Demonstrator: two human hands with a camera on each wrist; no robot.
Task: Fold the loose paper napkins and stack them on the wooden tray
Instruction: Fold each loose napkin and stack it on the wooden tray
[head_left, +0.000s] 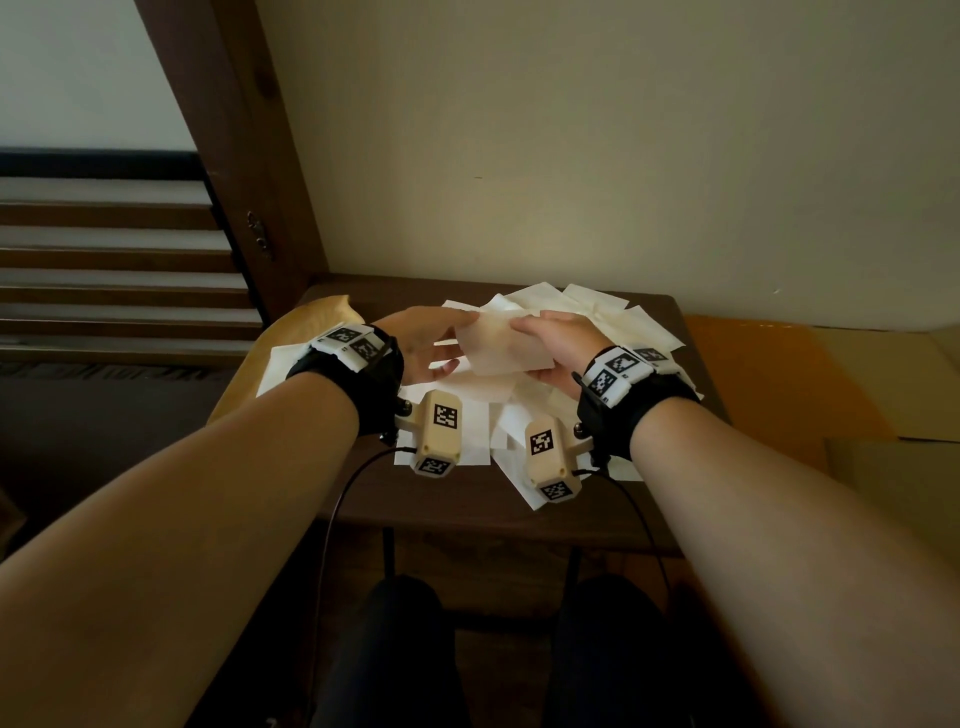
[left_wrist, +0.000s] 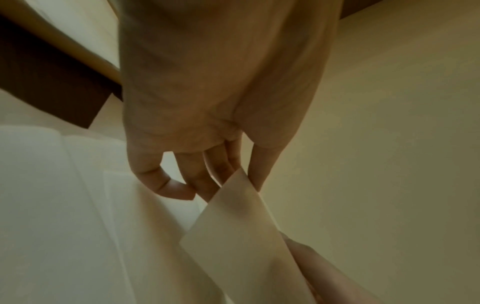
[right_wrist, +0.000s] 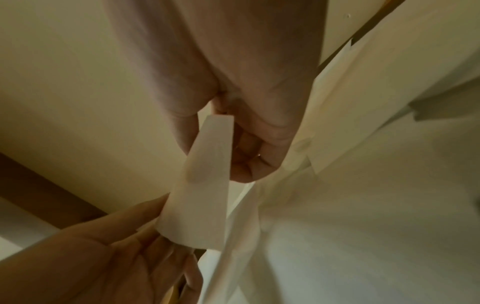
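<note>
1. Left hand (head_left: 426, 338) and right hand (head_left: 558, 340) each pinch 1 folded napkin (head_left: 501, 345), held above the table (head_left: 452, 499).
2. Loose napkins (head_left: 597, 312) lie beneath, spreading toward 12 o'clock.
3. Wooden tray (head_left: 317, 317) sits at 9 o'clock.

Both forearms fwd, L grip (head_left: 427, 340) & R grip (head_left: 558, 340) pinching napkin (head_left: 498, 345).

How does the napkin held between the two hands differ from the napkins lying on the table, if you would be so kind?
The held napkin is lifted clear of the table, pinched by the left hand and right hand; the loose napkins lie flat, untouched. The held napkin shows as one small piece, while the loose napkins spread in an overlapping heap. Both are plain white paper.
</note>
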